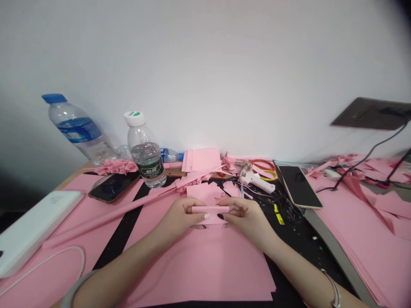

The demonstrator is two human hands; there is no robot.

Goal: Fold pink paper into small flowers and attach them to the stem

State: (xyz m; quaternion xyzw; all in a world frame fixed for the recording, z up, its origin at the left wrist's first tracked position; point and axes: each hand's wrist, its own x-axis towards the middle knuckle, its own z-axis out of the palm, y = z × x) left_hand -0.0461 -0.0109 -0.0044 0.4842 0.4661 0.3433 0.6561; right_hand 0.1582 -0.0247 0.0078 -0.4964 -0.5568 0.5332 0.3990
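From the head camera, the pink paper strip [210,209] lies level between the two hands, at the centre of the view; whether it is folded flat or rolled cannot be told. The left hand [181,218] is partly closed, with its fingers curled over the strip's left end. The right hand [245,220] mirrors it, partly closed on the right end. Holding both ends evenly, as here, seems the sound way to keep the strip straight and its layers aligned, with the pressure best kept light enough not to crease it.

Beneath the hands lies a pink sheet [199,269], with loose pink scraps [204,192] at 12 o'clock. Further out at 12 o'clock stands a stack of pink cards [205,159]. A long pink paper tube [109,216] runs toward 9 o'clock, below a phone [114,187] and beside a white power bank [35,226]. Two water bottles, the nearer [146,149] upright and the other [77,126] tilted, stand at 10 to 11 o'clock. A glue gun [257,182] and scissors [263,168] lie at 1 o'clock, beside a second phone [298,186].
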